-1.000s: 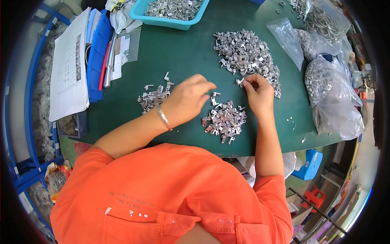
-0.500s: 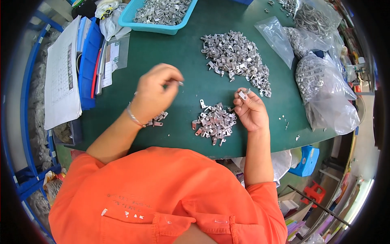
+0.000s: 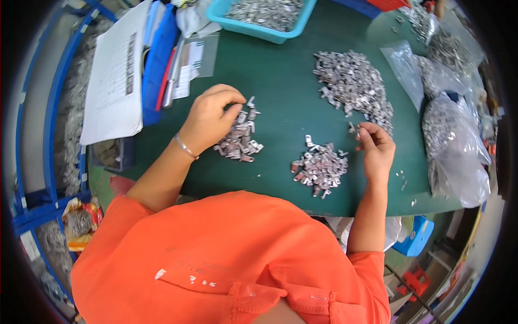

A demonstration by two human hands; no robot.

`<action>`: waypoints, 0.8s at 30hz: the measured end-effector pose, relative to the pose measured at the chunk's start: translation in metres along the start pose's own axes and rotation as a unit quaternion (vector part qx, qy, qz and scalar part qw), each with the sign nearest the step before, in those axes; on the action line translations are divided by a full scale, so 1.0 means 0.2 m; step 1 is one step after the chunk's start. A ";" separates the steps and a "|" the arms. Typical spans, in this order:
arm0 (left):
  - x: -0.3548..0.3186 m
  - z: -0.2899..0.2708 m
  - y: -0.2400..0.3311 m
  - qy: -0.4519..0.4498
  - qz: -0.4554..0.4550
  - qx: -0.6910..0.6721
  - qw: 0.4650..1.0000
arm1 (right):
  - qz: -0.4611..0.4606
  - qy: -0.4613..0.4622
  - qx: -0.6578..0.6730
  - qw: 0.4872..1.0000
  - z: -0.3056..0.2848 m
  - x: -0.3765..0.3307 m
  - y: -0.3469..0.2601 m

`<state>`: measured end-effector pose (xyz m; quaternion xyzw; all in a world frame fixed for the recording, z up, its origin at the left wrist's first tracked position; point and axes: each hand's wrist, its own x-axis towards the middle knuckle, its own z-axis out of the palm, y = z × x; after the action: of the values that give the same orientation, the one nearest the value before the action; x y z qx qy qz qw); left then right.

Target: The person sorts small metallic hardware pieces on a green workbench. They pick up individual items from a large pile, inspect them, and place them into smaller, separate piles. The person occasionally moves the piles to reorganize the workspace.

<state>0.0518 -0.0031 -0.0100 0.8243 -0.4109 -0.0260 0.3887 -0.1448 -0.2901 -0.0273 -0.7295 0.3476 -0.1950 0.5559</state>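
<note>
My left hand (image 3: 215,114) is over the left edge of a loose pile of small silver metal brackets (image 3: 243,139). Its thumb and forefinger curl together beside a bracket at the pile's far end, and whether they grip it is unclear. Thumb and fingers of my right hand (image 3: 377,148) pinch a small metal bracket (image 3: 353,128), partly hidden by the fingertips. That hand is just in front of a large heap of similar metal pieces (image 3: 353,83). Between my hands lies another small pile of brackets (image 3: 322,168), some with a reddish tint.
At the back, a light-blue basket (image 3: 280,38) holds more metal parts. Clear plastic bags of parts (image 3: 453,140) line the right side. Papers (image 3: 113,81) and a blue file holder (image 3: 156,67) stand on the left. A blue box (image 3: 414,237) is below the table's right edge.
The view has shifted, so the table appears further right. My left hand has drawn back left, uncovering more of the left pile. My right hand has moved right, away from the middle pile, its bracket still pinched.
</note>
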 end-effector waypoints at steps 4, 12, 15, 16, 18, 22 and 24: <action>0.02 0.07 0.16 -0.015 -0.021 -0.131 0.991 | 0.165 -0.150 0.455 0.862 -0.02 -0.05 -0.01; 0.05 0.30 0.39 -0.143 0.050 -0.259 0.954 | 0.181 -0.224 0.583 0.759 -0.03 -0.15 0.01; 0.03 0.39 0.44 -0.219 -0.090 -0.459 0.857 | 0.056 -0.140 0.421 0.895 0.04 -0.23 -0.03; 0.03 0.41 0.45 -0.240 -0.151 -0.535 0.796 | -0.005 -0.090 0.331 0.939 0.08 -0.28 -0.06; 0.03 0.43 0.45 -0.256 -0.176 -0.561 0.767 | -0.180 -0.088 0.130 0.971 0.11 -0.33 -0.08; 0.00 0.43 0.40 -0.202 -0.080 -0.404 0.889 | -0.230 -0.017 -0.052 0.972 0.07 -0.21 -0.05; -0.01 0.44 0.39 -0.162 0.055 -0.278 0.945 | -0.199 0.076 -0.194 0.958 0.10 -0.11 -0.05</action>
<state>-0.0321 -0.0837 -0.0208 0.6444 -0.4896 -0.2506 0.5313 -0.1440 -0.2588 -0.0224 -0.8609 0.2677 -0.2849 0.3255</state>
